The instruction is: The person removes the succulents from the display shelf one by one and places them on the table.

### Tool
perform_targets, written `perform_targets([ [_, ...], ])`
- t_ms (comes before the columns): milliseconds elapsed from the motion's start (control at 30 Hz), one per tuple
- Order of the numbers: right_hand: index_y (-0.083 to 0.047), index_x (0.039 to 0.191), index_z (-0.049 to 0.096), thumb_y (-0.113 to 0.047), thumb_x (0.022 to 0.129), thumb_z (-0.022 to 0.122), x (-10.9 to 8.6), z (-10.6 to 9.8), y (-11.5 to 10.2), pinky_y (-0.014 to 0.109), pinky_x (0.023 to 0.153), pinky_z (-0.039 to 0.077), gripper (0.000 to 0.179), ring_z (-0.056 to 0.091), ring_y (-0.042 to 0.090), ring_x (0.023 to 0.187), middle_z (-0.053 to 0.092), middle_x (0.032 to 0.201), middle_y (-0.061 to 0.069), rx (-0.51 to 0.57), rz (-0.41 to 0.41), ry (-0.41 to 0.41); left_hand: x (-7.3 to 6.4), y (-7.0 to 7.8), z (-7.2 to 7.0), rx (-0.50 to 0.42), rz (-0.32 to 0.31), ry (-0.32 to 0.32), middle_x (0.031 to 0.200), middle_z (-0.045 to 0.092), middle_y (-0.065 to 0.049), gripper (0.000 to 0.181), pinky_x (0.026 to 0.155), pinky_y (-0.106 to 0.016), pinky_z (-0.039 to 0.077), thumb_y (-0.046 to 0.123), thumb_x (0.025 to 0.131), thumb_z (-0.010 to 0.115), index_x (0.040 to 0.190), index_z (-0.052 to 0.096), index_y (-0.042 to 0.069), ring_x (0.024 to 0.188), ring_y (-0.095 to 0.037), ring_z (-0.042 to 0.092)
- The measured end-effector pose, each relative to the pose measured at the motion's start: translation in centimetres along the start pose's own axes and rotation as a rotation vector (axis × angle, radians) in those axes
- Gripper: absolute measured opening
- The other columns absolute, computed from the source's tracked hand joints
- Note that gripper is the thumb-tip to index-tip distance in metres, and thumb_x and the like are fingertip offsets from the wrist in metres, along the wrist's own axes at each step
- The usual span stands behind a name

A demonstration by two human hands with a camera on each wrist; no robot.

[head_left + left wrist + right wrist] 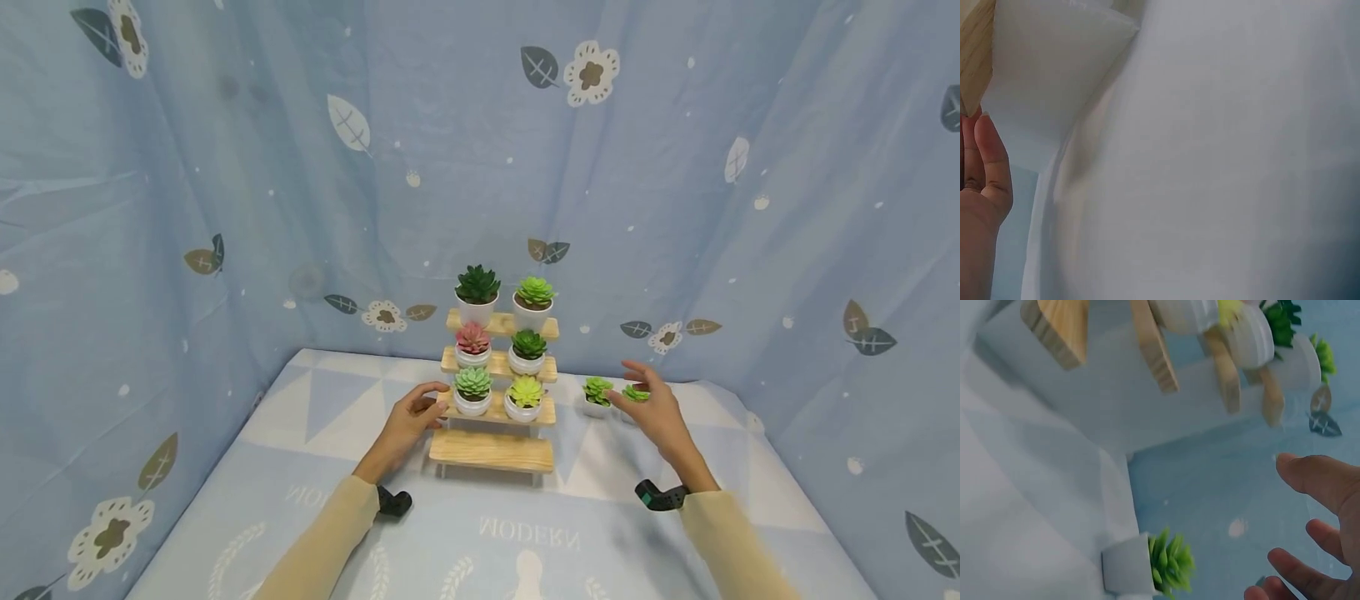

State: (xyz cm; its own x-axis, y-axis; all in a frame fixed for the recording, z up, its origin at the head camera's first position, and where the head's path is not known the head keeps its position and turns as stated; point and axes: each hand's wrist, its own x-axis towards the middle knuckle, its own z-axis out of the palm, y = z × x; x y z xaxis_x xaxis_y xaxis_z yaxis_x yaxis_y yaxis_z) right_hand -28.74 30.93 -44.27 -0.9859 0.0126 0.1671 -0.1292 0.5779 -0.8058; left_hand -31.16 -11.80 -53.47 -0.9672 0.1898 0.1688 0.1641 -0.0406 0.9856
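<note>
A tiered wooden plant stand point(491, 451) holds several potted artificial succulents in white pots on its upper three steps. My left hand point(408, 419) holds the left end of the second step from the bottom; in the left wrist view its fingers point(992, 147) meet the plank's end point(975, 56), and the thumb is hidden. To the right of the stand, my right hand point(654, 410) hovers with fingers spread, holding nothing. Near it on the table are a small green succulent point(597, 392) in a white pot and another green succulent point(636, 392), partly covered by the hand.
The bottom step of the stand bears no pot. A blue and white patterned cloth point(337, 408) covers the table. Blue flowered curtain point(450, 167) hangs behind and on both sides. On each wrist sits a black strap device point(662, 497).
</note>
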Motion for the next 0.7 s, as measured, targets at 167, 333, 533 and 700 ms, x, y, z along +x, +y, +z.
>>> perform_targets([
  [167, -0.013, 0.158, 0.037, -0.036, 0.094, 0.078, -0.5, 1.6, -1.2, 0.057, 0.101, 0.045, 0.080, 0.043, 0.042, 0.134, 0.049, 0.149, 0.020, 0.027, -0.008, -0.036, -0.2, -0.2, -0.1, -0.009, -0.001, -0.004, 0.107, 0.067, -0.014, 0.042, 0.085, -0.042, 0.059, 0.027, 0.100, 0.071, 0.139, 0.061, 0.013, 0.103, -0.039, 0.067],
  [333, -0.015, 0.156, 0.040, -0.040, 0.093, 0.078, -0.9, 2.9, -2.0, 0.049, 0.098, 0.045, 0.078, 0.046, 0.040, 0.130, 0.053, 0.145, 0.018, 0.042, -0.050, -0.079, -0.2, 0.0, -0.1, -0.004, -0.007, -0.010, 0.107, 0.066, -0.015, 0.042, 0.086, -0.043, 0.058, 0.027, 0.101, 0.071, 0.139, 0.060, 0.012, 0.104, -0.040, 0.066],
  [533, -0.021, 0.154, 0.044, -0.044, 0.091, 0.080, -1.4, 4.3, -3.1, 0.047, 0.096, 0.051, 0.077, 0.051, 0.034, 0.126, 0.056, 0.142, 0.014, 0.045, -0.085, -0.128, -0.1, -0.1, -0.1, -0.004, -0.020, -0.013, 0.108, 0.066, -0.014, 0.043, 0.086, -0.042, 0.058, 0.027, 0.101, 0.070, 0.140, 0.059, 0.012, 0.105, -0.040, 0.065],
  [700, -0.020, 0.153, 0.046, -0.037, 0.090, 0.082, -1.8, 5.5, -3.9, 0.046, 0.095, 0.051, 0.074, 0.054, 0.028, 0.123, 0.058, 0.139, 0.011, 0.058, -0.122, -0.158, 0.0, -0.3, -0.1, -0.003, -0.008, -0.007, 0.108, 0.066, -0.013, 0.042, 0.085, -0.040, 0.058, 0.027, 0.101, 0.070, 0.140, 0.060, 0.012, 0.106, -0.043, 0.065],
])
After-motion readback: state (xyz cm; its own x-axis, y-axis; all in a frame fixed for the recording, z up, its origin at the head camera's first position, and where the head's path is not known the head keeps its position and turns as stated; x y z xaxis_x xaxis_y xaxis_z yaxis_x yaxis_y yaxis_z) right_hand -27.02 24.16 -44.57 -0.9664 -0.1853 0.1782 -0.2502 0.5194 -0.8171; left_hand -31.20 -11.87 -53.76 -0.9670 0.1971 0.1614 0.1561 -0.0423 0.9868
